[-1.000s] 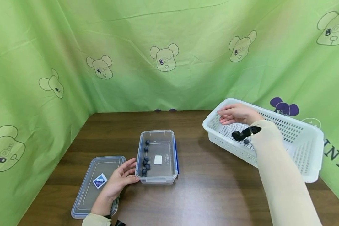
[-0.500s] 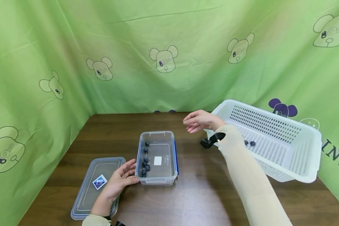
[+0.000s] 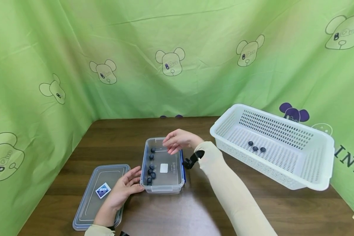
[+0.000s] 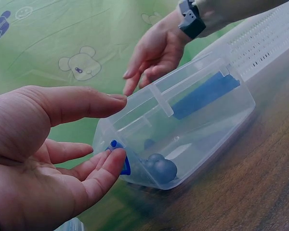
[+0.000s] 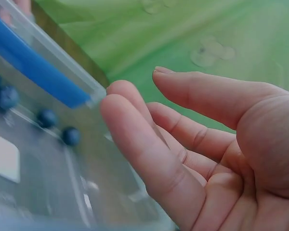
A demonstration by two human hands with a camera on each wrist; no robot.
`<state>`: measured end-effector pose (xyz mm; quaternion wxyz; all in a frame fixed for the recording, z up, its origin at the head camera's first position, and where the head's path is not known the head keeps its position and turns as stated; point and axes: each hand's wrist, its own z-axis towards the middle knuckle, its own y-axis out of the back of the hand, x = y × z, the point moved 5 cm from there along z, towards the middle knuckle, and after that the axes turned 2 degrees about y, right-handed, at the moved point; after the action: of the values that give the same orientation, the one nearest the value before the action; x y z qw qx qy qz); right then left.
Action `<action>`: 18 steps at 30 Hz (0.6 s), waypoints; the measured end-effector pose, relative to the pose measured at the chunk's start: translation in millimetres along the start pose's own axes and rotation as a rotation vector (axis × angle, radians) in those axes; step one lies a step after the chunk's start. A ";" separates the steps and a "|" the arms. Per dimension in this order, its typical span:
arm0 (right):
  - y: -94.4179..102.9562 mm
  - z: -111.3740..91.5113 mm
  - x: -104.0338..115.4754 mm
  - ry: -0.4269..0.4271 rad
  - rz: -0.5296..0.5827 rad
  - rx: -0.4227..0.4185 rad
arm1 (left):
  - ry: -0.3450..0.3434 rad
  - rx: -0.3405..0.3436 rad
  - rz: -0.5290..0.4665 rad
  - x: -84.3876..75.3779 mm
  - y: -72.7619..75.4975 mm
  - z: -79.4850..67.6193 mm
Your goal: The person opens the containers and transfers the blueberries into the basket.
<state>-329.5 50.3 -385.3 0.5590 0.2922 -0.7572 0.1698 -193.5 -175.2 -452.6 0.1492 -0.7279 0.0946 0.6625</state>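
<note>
A clear plastic food container (image 3: 166,188) with blue side clips stands on the table. Several blueberries (image 3: 153,175) lie along its left side. My left hand (image 3: 124,188) rests against the container's left side near the front corner, thumb and fingers spread apart in the left wrist view. Over the back right part of the container hovers my right hand (image 3: 181,141). In the right wrist view, its thumb and loosely bent fingers (image 5: 144,149) are apart and no berry shows between them. A white perforated basket (image 3: 253,161) at the right holds three blueberries (image 3: 263,149).
The container's lid (image 3: 87,205), with a blue and white label (image 3: 103,190), lies on the brown wooden table (image 3: 200,209) at the left, partly under the left forearm. A green printed curtain (image 3: 129,95) hangs behind and at both sides.
My right hand has moved left from inside the basket to above the container, uncovering the berries in the basket. The left hand stays at the container's side.
</note>
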 end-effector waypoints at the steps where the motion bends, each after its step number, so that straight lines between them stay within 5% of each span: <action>1: -6.0 3.0 -0.5 -0.007 -0.007 0.011 | 0.002 -0.002 -0.001 0.1 -0.2 0.1; 10: -44.8 23.0 -13.4 -0.130 -0.069 0.064 | 0.016 -0.008 0.017 1.2 1.3 0.9; 18: -57.2 35.1 -28.8 -0.177 -0.127 0.063 | 0.024 -0.003 0.014 2.7 1.3 2.3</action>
<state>-313.7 -7.1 -427.7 0.4901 0.3706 -0.7780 0.1312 -195.8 -175.5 -455.6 0.1423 -0.7355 0.1006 0.6547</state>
